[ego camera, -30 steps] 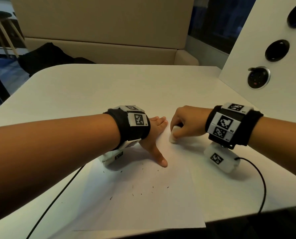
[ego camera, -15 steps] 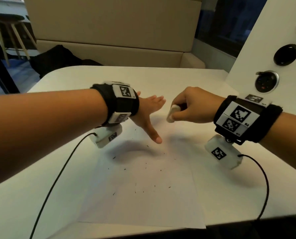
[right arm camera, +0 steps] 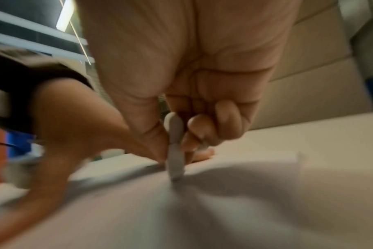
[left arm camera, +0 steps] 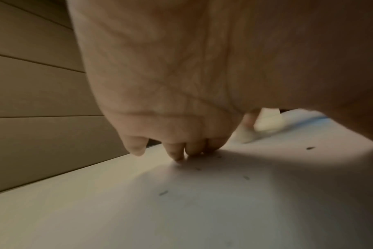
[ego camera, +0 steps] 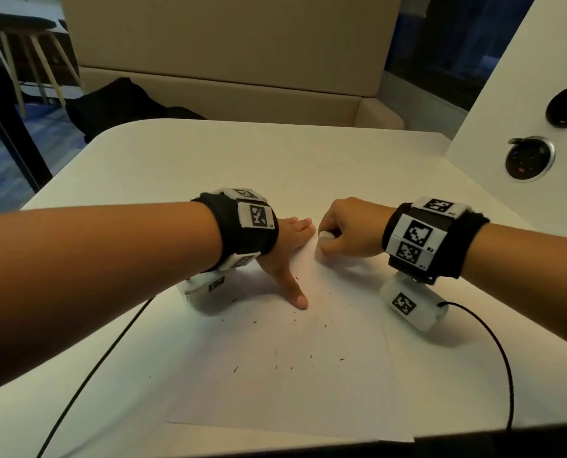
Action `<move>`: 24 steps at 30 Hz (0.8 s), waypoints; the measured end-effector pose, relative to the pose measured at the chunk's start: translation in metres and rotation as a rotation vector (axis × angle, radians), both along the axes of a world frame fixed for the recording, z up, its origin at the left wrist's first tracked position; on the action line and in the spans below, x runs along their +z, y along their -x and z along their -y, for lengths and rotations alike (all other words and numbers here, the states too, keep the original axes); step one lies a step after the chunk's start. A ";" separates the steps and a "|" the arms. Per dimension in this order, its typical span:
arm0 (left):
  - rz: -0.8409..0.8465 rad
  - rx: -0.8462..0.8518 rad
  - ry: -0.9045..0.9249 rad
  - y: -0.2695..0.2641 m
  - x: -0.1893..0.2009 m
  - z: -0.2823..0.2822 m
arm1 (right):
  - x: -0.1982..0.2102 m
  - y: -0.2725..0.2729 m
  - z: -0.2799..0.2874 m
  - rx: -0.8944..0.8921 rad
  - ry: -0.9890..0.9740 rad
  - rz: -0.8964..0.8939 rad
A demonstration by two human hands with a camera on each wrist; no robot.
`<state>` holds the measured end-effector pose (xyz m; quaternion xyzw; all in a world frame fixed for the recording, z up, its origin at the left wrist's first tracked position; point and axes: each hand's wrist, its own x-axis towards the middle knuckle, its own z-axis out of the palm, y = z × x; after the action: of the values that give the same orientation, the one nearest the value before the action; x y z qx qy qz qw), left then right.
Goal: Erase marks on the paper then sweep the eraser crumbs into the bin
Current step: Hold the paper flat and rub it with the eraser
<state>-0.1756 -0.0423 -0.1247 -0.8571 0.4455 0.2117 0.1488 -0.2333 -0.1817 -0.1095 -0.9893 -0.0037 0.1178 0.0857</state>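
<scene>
White worktop (ego camera: 209,153) w/ rounded corners, beige bench seat (ego camera: 229,54) behind it, white panel (ego camera: 520,104) w/ round sockets at far right. Paper (ego camera: 292,375) lies flat on worktop, near edge close to the person. Dark eraser crumbs (ego camera: 277,358) scattered over mid sheet, a few more near the thumb.

L hand (ego camera: 288,246): grip released, fingers straight and flat on paper's far edge, thumb splayed back toward the person, pinning the sheet. L wrist view confirms fingertips (left arm camera: 177,156) down on the surface, crumbs just beside them.

R hand (ego camera: 351,229): grip clenched on white eraser (ego camera: 323,246), pinched btwn thumb and fingers, lower end touching paper near its far edge, just beside L fingers. R wrist view is blurred.

Marker wristbands + cams on both wrists, black cable (ego camera: 493,352) trailing off R side.
</scene>
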 end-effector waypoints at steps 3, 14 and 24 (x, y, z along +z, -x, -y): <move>0.006 0.004 -0.007 -0.001 -0.001 0.000 | 0.003 0.003 -0.004 0.068 -0.036 -0.163; -0.001 0.001 -0.025 0.000 0.000 -0.001 | 0.005 0.000 0.007 0.033 -0.090 -0.275; -0.004 0.004 -0.021 0.000 0.000 -0.001 | 0.003 0.010 -0.004 0.083 -0.059 -0.275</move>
<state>-0.1759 -0.0408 -0.1252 -0.8560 0.4417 0.2185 0.1563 -0.2435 -0.1782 -0.1061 -0.9599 -0.0362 0.2556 0.1095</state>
